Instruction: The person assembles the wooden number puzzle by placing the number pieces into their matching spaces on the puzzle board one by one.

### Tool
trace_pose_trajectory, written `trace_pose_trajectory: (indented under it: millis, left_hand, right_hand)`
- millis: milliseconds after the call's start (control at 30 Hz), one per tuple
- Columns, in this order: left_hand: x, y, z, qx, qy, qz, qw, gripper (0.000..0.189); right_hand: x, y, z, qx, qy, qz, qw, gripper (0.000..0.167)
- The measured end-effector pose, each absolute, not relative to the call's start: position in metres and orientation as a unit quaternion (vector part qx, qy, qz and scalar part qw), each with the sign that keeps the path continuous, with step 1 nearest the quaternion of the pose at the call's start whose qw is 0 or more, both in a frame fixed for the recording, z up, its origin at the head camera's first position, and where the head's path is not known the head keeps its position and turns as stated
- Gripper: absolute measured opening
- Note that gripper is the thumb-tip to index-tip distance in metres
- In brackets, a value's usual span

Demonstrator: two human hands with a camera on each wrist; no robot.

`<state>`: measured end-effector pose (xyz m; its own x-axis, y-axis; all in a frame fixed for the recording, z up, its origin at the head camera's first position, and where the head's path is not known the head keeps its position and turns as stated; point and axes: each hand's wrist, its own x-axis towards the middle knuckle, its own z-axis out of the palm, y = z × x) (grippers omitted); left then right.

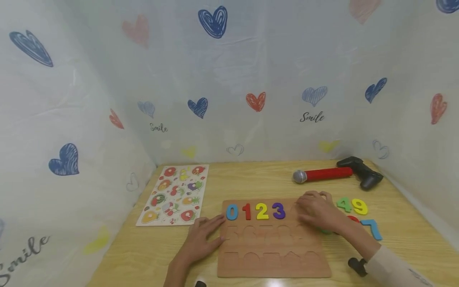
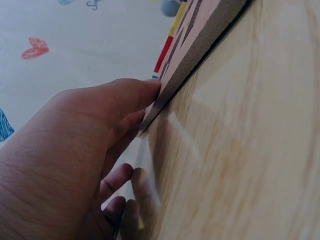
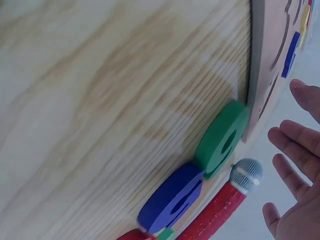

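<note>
A wooden number board [image 1: 274, 270] lies on the table, with a blue 0 [image 1: 229, 212], red 1 [image 1: 247, 211], yellow 2 [image 1: 262, 211] and purple 3 [image 1: 278, 211] along its top row. My left hand [image 1: 203, 239] touches the board's left edge with thumb and fingertips, its other fingers loose. Over the top right corner hovers my right hand [image 1: 317, 211]. In the right wrist view its fingers [image 3: 295, 145] are spread, with nothing between them. Beside the board's right edge lie a green number piece [image 3: 223, 140] and a blue-purple one [image 3: 172, 197], partly hidden by my right arm in the head view.
Right of the board are a green 4 [image 1: 344, 204], yellow 9 [image 1: 359, 206] and blue 7 [image 1: 373, 229]. Behind lie a red microphone [image 1: 324, 174] and a black game controller [image 1: 362, 172]. A fruit picture board [image 1: 172, 195] is at left. Heart-printed curtains [image 1: 233, 79] surround the table.
</note>
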<state>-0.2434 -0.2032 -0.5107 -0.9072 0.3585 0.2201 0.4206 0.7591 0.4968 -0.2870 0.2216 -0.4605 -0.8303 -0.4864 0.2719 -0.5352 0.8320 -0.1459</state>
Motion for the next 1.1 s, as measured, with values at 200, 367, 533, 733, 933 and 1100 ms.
trace_pose_trajectory:
  millis: [200,367,533,733,933,1100]
  left_hand:
    - [-0.242,-0.204,-0.510,-0.204,-0.937,-0.278,0.049,0.056]
    - [-0.242,-0.204,-0.510,-0.205,-0.938,-0.275,0.052,0.056]
    - [-0.242,-0.204,-0.511,-0.201,-0.939,-0.276,0.050,0.056]
    - [-0.242,-0.203,-0.511,-0.197,-0.938,-0.279,0.048,0.056]
    - [-0.242,-0.203,-0.510,-0.198,-0.938,-0.280,0.049,0.056]
    - [-0.242,-0.203,-0.511,-0.196,-0.938,-0.281,0.048,0.055]
  right_hand:
    - [-0.286,0.238,-0.461,0.263,-0.950,0.115,0.122,0.038]
    - [-0.286,0.249,-0.461,0.256,-0.952,0.119,0.122,0.040]
    - [-0.286,0.258,-0.459,0.244,-0.955,0.120,0.121,0.037]
    - [-0.283,0.270,-0.456,0.233,-0.957,0.118,0.127,0.036]
    - [-0.283,0.280,-0.458,0.230,-0.957,0.121,0.131,0.037]
    - [-0.285,0.288,-0.461,0.225,-0.958,0.122,0.131,0.037]
